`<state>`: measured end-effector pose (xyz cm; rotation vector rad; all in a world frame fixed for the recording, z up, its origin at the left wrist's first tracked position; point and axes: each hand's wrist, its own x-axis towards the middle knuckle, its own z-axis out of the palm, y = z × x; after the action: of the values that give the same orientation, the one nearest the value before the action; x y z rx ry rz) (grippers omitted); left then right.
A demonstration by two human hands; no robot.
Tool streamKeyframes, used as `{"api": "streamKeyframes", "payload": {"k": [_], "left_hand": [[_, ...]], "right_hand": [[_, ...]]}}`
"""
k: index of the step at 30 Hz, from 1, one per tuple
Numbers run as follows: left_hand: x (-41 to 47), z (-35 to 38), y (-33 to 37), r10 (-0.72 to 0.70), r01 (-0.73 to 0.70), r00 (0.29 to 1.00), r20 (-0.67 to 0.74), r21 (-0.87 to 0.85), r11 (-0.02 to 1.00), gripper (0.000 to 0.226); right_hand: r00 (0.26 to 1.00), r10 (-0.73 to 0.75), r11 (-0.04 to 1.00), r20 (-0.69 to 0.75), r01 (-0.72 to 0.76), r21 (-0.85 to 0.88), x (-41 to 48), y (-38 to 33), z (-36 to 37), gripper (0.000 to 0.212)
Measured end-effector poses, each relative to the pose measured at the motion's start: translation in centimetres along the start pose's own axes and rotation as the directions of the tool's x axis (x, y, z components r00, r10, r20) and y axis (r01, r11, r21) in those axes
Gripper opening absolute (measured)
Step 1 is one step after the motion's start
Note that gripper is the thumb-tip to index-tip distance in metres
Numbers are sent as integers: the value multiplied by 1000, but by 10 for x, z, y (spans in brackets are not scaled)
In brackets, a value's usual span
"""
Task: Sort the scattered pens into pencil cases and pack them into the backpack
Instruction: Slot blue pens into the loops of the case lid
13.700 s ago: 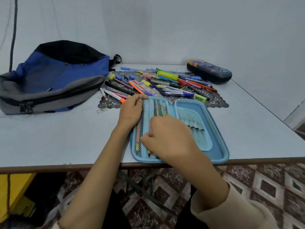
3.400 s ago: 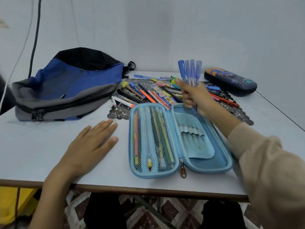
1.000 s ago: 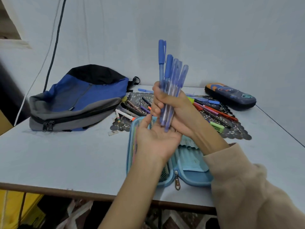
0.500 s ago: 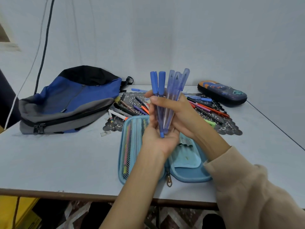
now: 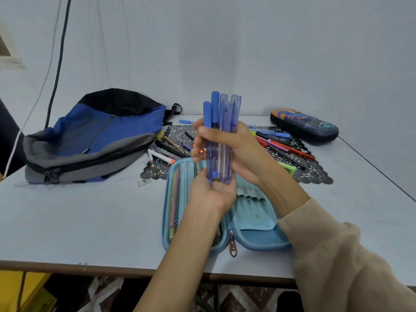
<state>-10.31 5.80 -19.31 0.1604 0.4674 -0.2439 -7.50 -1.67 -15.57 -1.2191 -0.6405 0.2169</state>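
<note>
My right hand grips a bunch of several blue pens, held upright above the open light-blue pencil case. My left hand is cupped palm-up under the pens' lower tips and touches them. The case lies open flat near the table's front edge, with several pens behind its left mesh pocket. Behind my hands, scattered pens lie on a dark lace mat. A blue, grey and black backpack lies on its side at the left, zipped.
A dark pencil case with colourful prints stands shut at the back right. The white table meets a wall behind; its front edge is close to me. A black cable hangs down the wall on the left.
The pens' tops have come nearly level in my right hand, with the bundle more upright. My left hand stays cupped under their tips. The camera view has shifted slightly.
</note>
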Motion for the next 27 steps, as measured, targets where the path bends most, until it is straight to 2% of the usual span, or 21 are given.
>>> {"api": "streamKeyframes", "payload": {"k": [2,3,7,10,11,13,14,15,16,17,18,20,21,22,23,24,27], "left_hand": [[-2,3,2,-21,21,1000,15,10,1000,35],[-3,5,3,-40,39,999,17,25,999,36],[-7,9,-5,-3,7,1000,-20,237,972,38],[-11,4,-10,-59,38,994,92,210,977,33],[-13,2,-8,-29,2,993,115,230,973,27],[-18,-1,-2,166,-224,969,185,362,905,17],[-20,-3,3,288,-386,919,268,464,797,20],[-22,-6,9,380,-530,848,369,567,631,25],[-24,-8,15,419,-626,777,470,647,436,28],[-22,-11,23,407,-661,733,546,713,235,29],[-19,-14,30,353,-646,722,595,763,37,27],[-15,-20,39,159,-528,770,618,756,-386,29],[-11,-25,42,71,-452,797,600,670,-589,42],[-8,-28,42,14,-383,815,580,556,-737,57],[-5,-30,41,-10,-322,821,571,448,-834,68],[-4,-31,38,-20,-276,821,571,365,-889,76],[0,-34,37,-38,-214,831,554,256,-943,88]], "right_hand": [[999,3,1000,-33,-2,11,2,3,2,6],[999,11,1000,-54,-10,9,2,6,4,7],[979,94,994,-182,-102,-32,5,15,4,41],[963,110,994,-246,-99,54,9,9,-6,44],[957,114,989,-267,-84,122,9,6,-12,45],[937,145,975,-317,-81,208,10,3,-28,44],[924,173,972,-340,-103,213,10,3,-35,42],[911,213,966,-354,-143,215,10,6,-43,37],[896,262,956,-357,-190,225,9,9,-49,32],[883,308,942,-354,-230,245,9,14,-54,27],[871,340,929,-356,-251,272,9,20,-59,23],[851,361,915,-382,-242,323,11,29,-65,20],[846,355,917,-397,-232,323,12,32,-68,18],[842,344,926,-416,-230,300,13,34,-71,17],[836,335,934,-435,-234,268,14,35,-73,17],[828,327,940,-456,-235,247,14,35,-74,16],[808,311,947,-500,-220,234,15,37,-76,12]]}}
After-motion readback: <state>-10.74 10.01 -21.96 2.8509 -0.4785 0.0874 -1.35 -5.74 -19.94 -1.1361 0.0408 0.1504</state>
